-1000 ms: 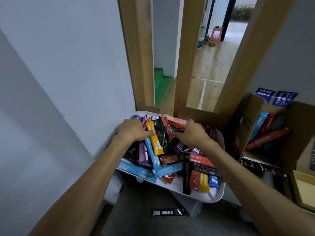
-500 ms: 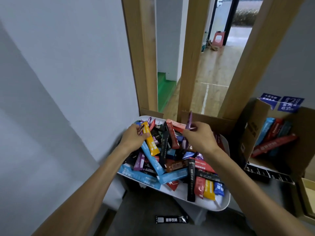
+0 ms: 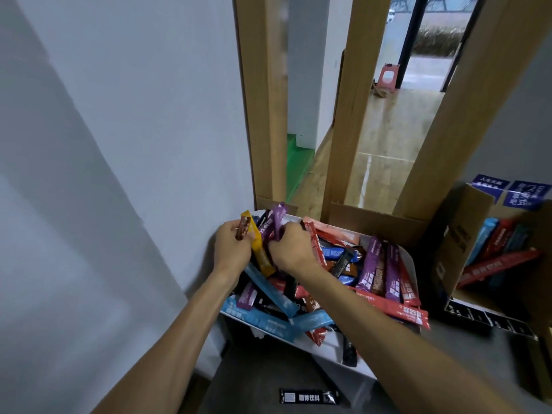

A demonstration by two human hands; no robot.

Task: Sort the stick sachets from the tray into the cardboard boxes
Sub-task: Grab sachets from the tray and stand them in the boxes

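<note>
Head camera looks down on a white tray (image 3: 409, 265) heaped with stick sachets in many colours, wedged into the corner where a pale wall (image 3: 119, 144) meets a wooden frame (image 3: 263, 115). Both bare hands work at the far left end of the heap, close together but not quite touching.

The left hand (image 3: 231, 249) is curled closed around a small bunch: a brown sachet (image 3: 242, 230) and a yellow sachet (image 3: 257, 246) stick up out of its grip, the yellow one running down between the two hands. The right hand (image 3: 291, 249) is likewise closed, fingers pinched on a purple sachet (image 3: 276, 222) that stands nearly upright, its top end above the knuckles.

Across the rest of the tray lie long light-blue sachets (image 3: 268, 291) near the front left, red sachets (image 3: 400, 309) crossing under the right forearm, and more purple sticks (image 3: 373, 264) leaning side by side toward the right rim.

To the right of the tray, just beside it, an open cardboard box (image 3: 457, 249) lies on its side with its flap raised; inside it are blue and red sachets (image 3: 495, 264) laid roughly parallel. One black sachet (image 3: 309, 396) lies alone on the grey surface (image 3: 254, 383) below the tray, well apart from the heap.
</note>
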